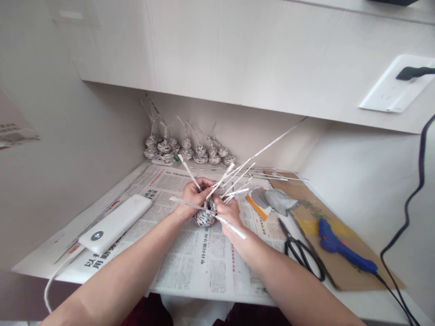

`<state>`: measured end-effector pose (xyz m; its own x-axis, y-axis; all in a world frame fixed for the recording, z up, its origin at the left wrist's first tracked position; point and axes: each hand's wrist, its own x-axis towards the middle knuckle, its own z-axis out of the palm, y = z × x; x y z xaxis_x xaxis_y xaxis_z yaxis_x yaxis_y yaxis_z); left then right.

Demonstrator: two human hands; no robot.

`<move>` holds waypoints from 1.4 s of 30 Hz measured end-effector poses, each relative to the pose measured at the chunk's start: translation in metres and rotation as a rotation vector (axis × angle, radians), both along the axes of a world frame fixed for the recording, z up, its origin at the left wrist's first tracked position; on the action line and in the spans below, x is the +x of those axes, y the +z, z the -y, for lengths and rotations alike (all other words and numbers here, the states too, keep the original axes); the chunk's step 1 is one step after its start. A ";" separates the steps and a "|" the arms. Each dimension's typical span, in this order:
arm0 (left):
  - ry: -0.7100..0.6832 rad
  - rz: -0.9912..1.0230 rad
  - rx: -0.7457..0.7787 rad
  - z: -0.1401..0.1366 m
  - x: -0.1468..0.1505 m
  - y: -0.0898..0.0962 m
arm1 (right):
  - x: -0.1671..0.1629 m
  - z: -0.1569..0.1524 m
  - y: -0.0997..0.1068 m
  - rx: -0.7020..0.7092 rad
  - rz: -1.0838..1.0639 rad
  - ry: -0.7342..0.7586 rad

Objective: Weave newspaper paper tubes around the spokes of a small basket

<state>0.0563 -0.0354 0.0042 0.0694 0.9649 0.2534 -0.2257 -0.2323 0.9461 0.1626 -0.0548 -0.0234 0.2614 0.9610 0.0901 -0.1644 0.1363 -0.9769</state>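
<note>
Now your left hand [196, 195] and right hand [229, 211] both hold the woven paper piece [205, 219], centre of the newspaper [186, 267], likely steadying its top | paper strips [222, 179] splay outward, leaving its middle clear | scissors [291, 238], glue gun [346, 251] rest right, seemingly for easy reach

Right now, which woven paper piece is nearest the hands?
The rounded one at the front, between the left hand and right hand, with paper strips fanning out around it. The other woven pieces sit grouped at the back.
</note>
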 end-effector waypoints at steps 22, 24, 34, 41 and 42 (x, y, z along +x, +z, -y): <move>-0.046 -0.350 -0.009 -0.003 -0.021 0.012 | 0.032 -0.015 0.013 0.103 0.534 -0.100; 0.005 -0.390 0.024 -0.003 -0.017 0.010 | 0.032 -0.016 0.013 0.094 0.540 -0.103; -0.081 -0.397 0.067 0.001 -0.018 0.011 | 0.035 -0.021 0.004 0.064 0.367 -0.017; -0.006 -0.275 -0.105 0.003 -0.011 0.012 | 0.034 -0.017 0.008 0.062 0.430 0.041; 0.017 -0.254 -0.122 0.003 -0.010 0.010 | 0.033 -0.017 0.008 0.056 0.420 0.053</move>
